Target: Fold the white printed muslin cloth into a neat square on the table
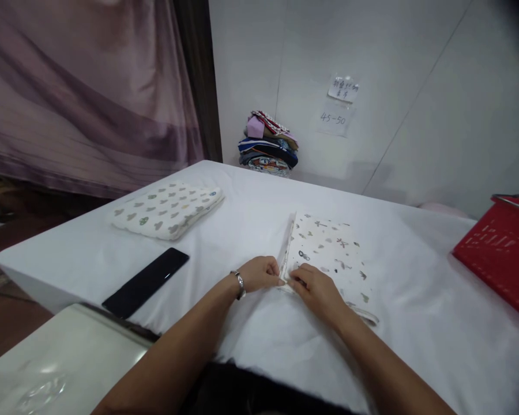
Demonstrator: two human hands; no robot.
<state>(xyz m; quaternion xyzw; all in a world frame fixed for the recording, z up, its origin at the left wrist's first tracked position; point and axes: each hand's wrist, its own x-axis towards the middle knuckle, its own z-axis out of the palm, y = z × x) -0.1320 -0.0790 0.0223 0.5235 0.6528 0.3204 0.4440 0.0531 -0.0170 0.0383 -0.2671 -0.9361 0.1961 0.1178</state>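
Note:
A folded white cloth [328,253] printed with small animal and plant figures lies on the white-covered table in front of me. At its near left corner, my left hand [262,273] pinches the layered edge between thumb and fingers; a metal watch or bracelet circles that wrist. Just to the right, my right hand [315,288] has its fingers closed on the same corner, resting over the cloth. The fingertips nearly meet there. Farther left rests another folded white cloth [168,208] with grey and green cloud-like prints.
A long black flat object [147,282] lies at the table's left. A red basket [501,248] stands at the right edge. Folded clothes [268,144] are stacked by the wall behind. A pale glossy surface [69,357] sits at lower left, and a pinkish curtain [86,86] hangs at upper left.

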